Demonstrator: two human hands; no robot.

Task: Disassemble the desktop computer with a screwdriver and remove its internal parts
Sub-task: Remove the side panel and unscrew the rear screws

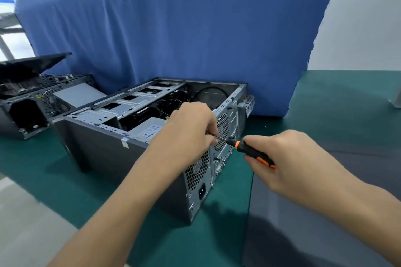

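The desktop computer (104, 147) lay on its side on the green worktop (325, 115), open face up. Its long axis ran leftward and away, and its perforated rear panel (223, 128) faced right. The screwdriver (251, 149) lay nearly level, handle toward the lower right and tip pointing left at the panel's upper edge; the tip itself was hidden. The right hand (288, 158) had its fingers curled round the black-and-orange handle, while the left hand (193, 123) pinched the bare shaft close to the panel. The step was likely to go best with the shaft kept square to the panel, steady pressure along it, and the pinch guiding only loosely so the tip would not slip out of the screw.
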